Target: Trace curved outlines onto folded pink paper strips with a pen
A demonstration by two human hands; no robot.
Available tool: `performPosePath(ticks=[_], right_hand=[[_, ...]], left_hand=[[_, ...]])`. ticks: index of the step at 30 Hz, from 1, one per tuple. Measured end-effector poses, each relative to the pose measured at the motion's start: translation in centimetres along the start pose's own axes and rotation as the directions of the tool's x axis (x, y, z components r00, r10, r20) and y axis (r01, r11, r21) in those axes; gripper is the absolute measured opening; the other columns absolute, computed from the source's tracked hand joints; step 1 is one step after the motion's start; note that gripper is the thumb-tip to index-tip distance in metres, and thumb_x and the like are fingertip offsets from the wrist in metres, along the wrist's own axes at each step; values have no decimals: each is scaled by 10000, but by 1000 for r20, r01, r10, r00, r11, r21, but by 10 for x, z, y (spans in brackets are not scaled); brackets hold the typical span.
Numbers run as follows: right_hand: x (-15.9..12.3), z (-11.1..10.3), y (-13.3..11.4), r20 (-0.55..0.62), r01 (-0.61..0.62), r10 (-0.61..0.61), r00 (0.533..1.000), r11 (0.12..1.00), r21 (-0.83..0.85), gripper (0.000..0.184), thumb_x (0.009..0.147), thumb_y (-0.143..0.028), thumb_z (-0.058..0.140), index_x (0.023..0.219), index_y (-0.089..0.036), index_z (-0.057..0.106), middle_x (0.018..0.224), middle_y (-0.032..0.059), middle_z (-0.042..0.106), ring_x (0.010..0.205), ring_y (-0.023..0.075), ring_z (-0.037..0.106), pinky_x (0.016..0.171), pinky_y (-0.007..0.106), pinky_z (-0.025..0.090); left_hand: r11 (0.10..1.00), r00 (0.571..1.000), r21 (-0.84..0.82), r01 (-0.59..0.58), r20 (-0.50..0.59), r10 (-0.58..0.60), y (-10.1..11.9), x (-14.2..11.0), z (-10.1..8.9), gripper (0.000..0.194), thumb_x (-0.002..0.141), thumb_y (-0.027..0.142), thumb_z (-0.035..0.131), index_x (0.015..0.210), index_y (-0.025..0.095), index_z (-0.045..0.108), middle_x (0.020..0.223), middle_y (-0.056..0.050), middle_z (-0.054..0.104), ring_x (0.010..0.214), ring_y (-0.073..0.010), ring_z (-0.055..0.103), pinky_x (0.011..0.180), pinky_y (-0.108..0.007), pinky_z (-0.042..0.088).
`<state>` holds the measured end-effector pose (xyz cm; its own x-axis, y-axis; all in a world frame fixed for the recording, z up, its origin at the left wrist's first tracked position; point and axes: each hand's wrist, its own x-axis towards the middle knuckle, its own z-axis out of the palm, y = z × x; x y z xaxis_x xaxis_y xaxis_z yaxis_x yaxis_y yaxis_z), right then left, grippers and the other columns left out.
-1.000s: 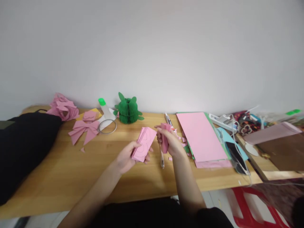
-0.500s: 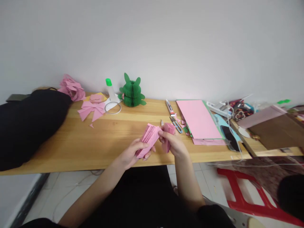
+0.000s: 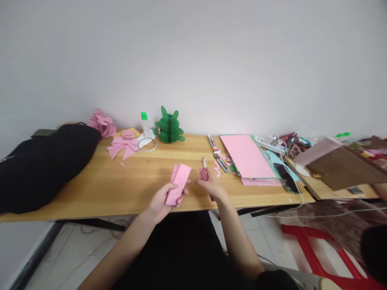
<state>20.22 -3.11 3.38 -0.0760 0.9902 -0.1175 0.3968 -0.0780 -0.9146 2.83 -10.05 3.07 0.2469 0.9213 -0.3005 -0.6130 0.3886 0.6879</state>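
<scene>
My left hand [image 3: 159, 202] is closed round a stack of pink paper strips [image 3: 179, 182], thumb on top and fingertips curled beneath. To its right, my right hand [image 3: 214, 188] grips a smaller bundle of pink paper [image 3: 203, 174], mostly hidden by the fingers. The two hands are apart, above the table's front part. Just beyond my right hand lies a slim pale-tipped tool [image 3: 204, 162], its lower end covered. Blue-handled thread snips [image 3: 222, 163] and curly pink paper scraps [image 3: 217, 169] are close by on the table.
Pink sheets [image 3: 246, 155] lie to the right, near a glue tube [image 3: 213, 143] and a phone [image 3: 286, 177]. At the back stand a green paper ornament [image 3: 169, 128] and a green-capped bottle [image 3: 145, 124]. Left are a pink paper bow [image 3: 123, 146] and a black bag [image 3: 51, 165].
My right hand has drawn away from the left-hand stack and lowered slightly, its thumb no longer on the strips. The left-hand stack has shifted a little left. The view has tilted slightly.
</scene>
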Motion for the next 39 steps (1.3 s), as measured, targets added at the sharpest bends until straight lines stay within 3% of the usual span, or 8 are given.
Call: performPosePath(ticks=[8, 16, 19, 21, 26, 29, 32, 39], right_hand=[[-3, 37, 7, -69, -25, -8, 998, 887, -461, 375, 725, -52, 614, 1077, -174, 568, 1129, 163, 646, 1039, 303, 628, 873, 413, 473], [-5, 32, 1, -59, -10, -32, 998, 795, -606, 374, 859, -143, 577, 1226, -73, 575, 1211, 270, 633, 1179, 400, 563, 990, 532, 437], [-5, 28, 4, -92, 36, -86, 992, 894, -446, 423, 837, -173, 605, 1249, -83, 575, 1253, 250, 637, 1206, 366, 572, 1036, 518, 430], [-4, 28, 3, -103, 95, -109, 989, 987, -133, 385, 853, -271, 619, 1215, -142, 600, 1251, 198, 658, 1184, 312, 604, 1045, 481, 443], [3, 38, -16, 246, -40, -85, 965, 885, 465, 451, 714, -519, 777, 1051, -258, 630, 1057, 56, 711, 1045, 239, 662, 946, 407, 515], [7, 42, -27, 268, -51, -85, 960, 884, 465, 423, 648, -482, 840, 936, -262, 623, 954, 24, 692, 970, 223, 660, 891, 385, 534], [11, 37, -30, 227, 126, -234, 945, 904, 408, 342, 713, -454, 815, 933, -265, 636, 1044, 46, 697, 1036, 234, 653, 946, 407, 515], [14, 30, -7, 403, 490, -534, 743, 845, 215, 315, 776, -403, 802, 1026, -273, 661, 1270, 85, 651, 1270, 276, 568, 1108, 484, 405]], left_hand=[[994, 977, -84, -74, -204, 55, 15, -5, -22, 380, 719, 214, 564, 1044, 49, 671, 677, -54, 609, 489, -102, 450, 488, -219, 390], [998, 974, -27, -61, -218, 54, 11, 7, -20, 377, 714, 237, 569, 1025, 51, 671, 711, -59, 618, 515, -119, 468, 501, -245, 390], [996, 976, 51, -71, -203, 80, 7, 14, -18, 328, 723, 252, 597, 978, 66, 684, 730, -62, 644, 523, -129, 484, 513, -263, 392], [988, 974, 121, -99, -192, 122, 4, 19, -16, 270, 734, 251, 624, 938, 87, 692, 742, -54, 661, 526, -129, 489, 525, -269, 392], [928, 955, 311, -203, -147, 258, 1, 30, -9, 63, 743, 163, 720, 803, 161, 699, 716, -6, 624, 727, -177, 585, 715, -274, 466], [887, 950, 390, -248, -81, 301, 1, 33, -6, 300, 734, 115, 756, 1020, 197, 722, 971, -41, 676, 1044, -237, 607, 961, -313, 457], [864, 953, 435, -255, -40, 301, 2, 32, -9, 473, 710, 80, 777, 1152, 226, 691, 1158, -67, 662, 1195, -277, 560, 1059, -367, 428], [867, 971, 471, -162, -78, 224, 13, 26, -22, 569, 534, -75, 795, 1039, 182, 741, 1249, -63, 652, 1228, -284, 545, 1000, -311, 453]])
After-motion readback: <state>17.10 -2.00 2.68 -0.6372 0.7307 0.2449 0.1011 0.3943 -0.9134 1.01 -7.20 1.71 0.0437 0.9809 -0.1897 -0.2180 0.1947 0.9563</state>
